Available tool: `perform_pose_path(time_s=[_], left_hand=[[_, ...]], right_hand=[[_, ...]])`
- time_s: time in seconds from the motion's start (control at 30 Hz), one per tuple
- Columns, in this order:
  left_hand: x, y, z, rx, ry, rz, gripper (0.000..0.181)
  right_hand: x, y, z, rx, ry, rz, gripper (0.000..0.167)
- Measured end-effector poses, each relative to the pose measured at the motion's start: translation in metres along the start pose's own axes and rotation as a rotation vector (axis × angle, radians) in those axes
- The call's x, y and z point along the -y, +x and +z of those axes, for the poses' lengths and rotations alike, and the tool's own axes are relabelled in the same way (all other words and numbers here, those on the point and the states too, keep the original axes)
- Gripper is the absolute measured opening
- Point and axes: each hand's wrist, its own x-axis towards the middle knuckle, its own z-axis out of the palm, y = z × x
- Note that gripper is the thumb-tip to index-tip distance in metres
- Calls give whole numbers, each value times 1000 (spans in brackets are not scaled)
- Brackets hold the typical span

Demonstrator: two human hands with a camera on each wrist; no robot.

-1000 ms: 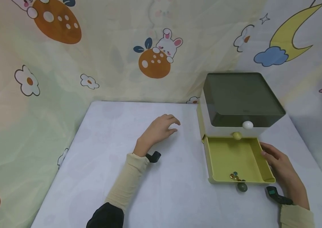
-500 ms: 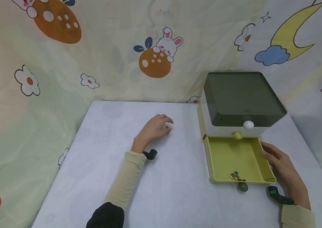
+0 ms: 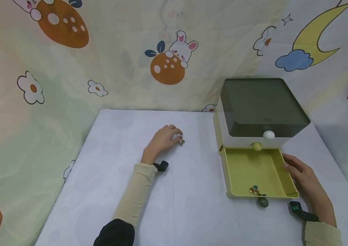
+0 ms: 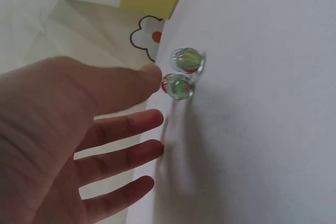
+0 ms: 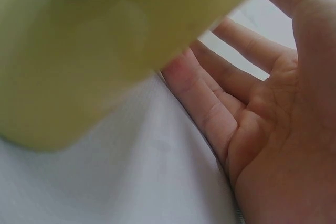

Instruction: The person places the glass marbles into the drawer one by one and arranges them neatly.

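Observation:
My left hand [image 3: 163, 139] hovers low over the white tabletop, thumb and fingers apart. Beside its thumb tip lie a few small clear glass marbles with coloured swirls [image 3: 181, 141]. In the left wrist view two groups of marbles show: one marble [image 4: 179, 86] appears to touch or nearly touch the thumb, another [image 4: 188, 60] sits just beyond. My right hand [image 3: 304, 179] rests along the outer right side of the pulled-out yellow-green drawer [image 3: 248, 164], thumb at its rim. Several marbles [image 3: 255, 190] lie near the drawer's front wall, which partly hides them.
The drawer belongs to a box cabinet with a dark lid [image 3: 263, 102] at the back right. A white knob [image 3: 268, 135], a yellow knob [image 3: 257, 146] and a dark green knob [image 3: 263, 202] stick out from it. A patterned cloth [image 3: 124, 61] hangs behind the table.
My left hand has drawn back to the left, and the marbles beside its thumb have come into view on the tabletop. The right hand and the drawer have stayed put.

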Motion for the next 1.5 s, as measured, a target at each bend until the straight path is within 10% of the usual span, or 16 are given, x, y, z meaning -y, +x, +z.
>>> perform_pose_path(time_s=[1.07,1.5], left_hand=[[13,6,12,-72,-85,-54,13],[17,4,5,-43,-578,-88,17]], right_hand=[[1,-4,0,10,63,-68,62],[0,-5,-1,14,73,-43,63]])
